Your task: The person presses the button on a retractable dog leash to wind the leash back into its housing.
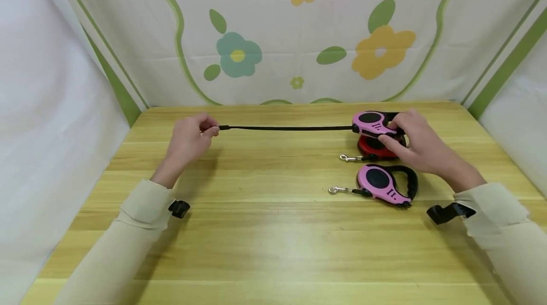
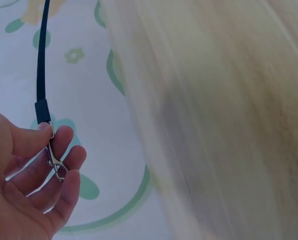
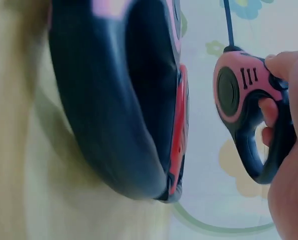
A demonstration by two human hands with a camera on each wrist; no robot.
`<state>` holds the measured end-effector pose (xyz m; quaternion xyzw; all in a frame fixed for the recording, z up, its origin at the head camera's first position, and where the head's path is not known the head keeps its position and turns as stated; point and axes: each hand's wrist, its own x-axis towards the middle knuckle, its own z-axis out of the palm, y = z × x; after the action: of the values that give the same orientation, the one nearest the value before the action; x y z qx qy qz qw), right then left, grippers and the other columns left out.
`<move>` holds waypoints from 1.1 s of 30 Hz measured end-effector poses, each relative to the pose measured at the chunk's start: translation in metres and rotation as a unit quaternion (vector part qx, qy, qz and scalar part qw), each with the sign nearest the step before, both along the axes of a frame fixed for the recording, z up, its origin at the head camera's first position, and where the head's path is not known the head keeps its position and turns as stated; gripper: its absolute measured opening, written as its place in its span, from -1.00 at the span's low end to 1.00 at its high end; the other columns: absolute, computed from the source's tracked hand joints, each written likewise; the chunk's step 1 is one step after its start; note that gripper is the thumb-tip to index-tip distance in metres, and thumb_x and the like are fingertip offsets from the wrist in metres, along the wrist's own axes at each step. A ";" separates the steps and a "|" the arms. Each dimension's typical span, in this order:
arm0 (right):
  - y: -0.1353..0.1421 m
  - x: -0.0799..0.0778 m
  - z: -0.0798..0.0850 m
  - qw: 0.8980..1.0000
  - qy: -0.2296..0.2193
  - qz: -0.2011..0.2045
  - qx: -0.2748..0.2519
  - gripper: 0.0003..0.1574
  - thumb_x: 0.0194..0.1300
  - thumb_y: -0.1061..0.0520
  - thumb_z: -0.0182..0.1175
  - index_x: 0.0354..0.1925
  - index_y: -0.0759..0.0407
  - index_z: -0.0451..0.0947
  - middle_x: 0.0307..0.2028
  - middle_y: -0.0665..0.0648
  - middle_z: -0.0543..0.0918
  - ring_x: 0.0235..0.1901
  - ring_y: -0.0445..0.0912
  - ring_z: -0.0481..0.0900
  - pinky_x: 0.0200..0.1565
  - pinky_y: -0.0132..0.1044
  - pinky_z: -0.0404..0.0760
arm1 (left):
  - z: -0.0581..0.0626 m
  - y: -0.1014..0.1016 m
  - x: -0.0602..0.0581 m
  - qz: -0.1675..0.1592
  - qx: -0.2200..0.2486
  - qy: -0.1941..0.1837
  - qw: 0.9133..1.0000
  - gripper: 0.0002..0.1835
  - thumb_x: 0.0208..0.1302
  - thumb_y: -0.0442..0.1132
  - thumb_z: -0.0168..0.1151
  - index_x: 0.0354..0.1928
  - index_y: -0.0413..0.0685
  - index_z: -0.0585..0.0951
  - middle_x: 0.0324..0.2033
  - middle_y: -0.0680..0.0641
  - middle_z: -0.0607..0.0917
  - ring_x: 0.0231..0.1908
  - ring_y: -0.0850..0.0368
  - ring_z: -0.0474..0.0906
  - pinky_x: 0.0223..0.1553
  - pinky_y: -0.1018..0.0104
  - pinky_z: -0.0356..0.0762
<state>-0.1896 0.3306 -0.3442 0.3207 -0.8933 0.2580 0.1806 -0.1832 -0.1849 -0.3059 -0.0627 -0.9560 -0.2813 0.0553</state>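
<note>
The right hand grasps the handle of the held pink leash, with fingers passed through the loop (the right wrist view shows this best); its casing sits at ten o'clock from that hand; a black strap runs from the casing toward nine o'clock, drawn out nearly straight, and ends at the left hand; there the metal clip is pinched between thumb and fingers, at two o'clock from the middle of the left hand.

The red leash lies at nine o'clock from the right hand, partly hidden by it and by the held casing; the second pink leash rests on the surface at seven o'clock from that hand, its handle toward three o'clock; the clips of both these leashes point toward nine; at twelve o'clock, beyond the surface, hangs a flowered curtain.
</note>
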 end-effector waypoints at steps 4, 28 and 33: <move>-0.003 0.004 -0.003 0.999 0.032 0.001 -0.029 -0.70 0.31 0.24 0.38 -0.35 0.27 0.41 -0.46 0.09 0.35 -0.24 -0.17 0.13 -0.11 -0.21 0.04 | 0.002 0.002 0.001 -0.009 -0.001 0.007 1.000 -0.88 0.56 -0.28 0.21 -0.06 -0.16 0.69 -0.18 -0.26 0.80 -0.17 -0.16 0.66 0.02 -0.07 0.50; 0.004 -0.006 0.006 0.994 0.102 0.013 -0.045 -0.29 0.58 -0.28 0.16 -0.27 0.39 0.52 -0.34 0.24 0.56 -0.19 0.00 0.34 -0.05 -0.16 0.26 | 0.016 0.003 0.003 -0.004 0.012 0.045 0.999 -0.85 0.58 -0.26 0.19 -0.05 -0.14 0.70 -0.20 -0.19 0.81 -0.12 -0.15 0.71 -0.18 0.11 0.48; 0.009 -0.009 0.008 0.993 0.115 0.012 -0.007 -0.19 0.61 -0.33 0.02 -0.24 0.46 0.52 -0.29 0.36 0.61 -0.10 0.29 0.44 0.10 0.02 0.30 | 0.018 0.002 0.002 0.005 0.008 0.043 0.999 -0.86 0.58 -0.24 0.22 -0.04 -0.12 0.70 -0.18 -0.20 0.82 0.00 -0.20 0.71 0.01 -0.05 0.55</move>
<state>-0.1987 0.3399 -0.3364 0.3575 -0.8610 0.2275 0.2813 -0.1813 -0.1831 -0.2879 -0.0691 -0.9508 -0.2857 0.0979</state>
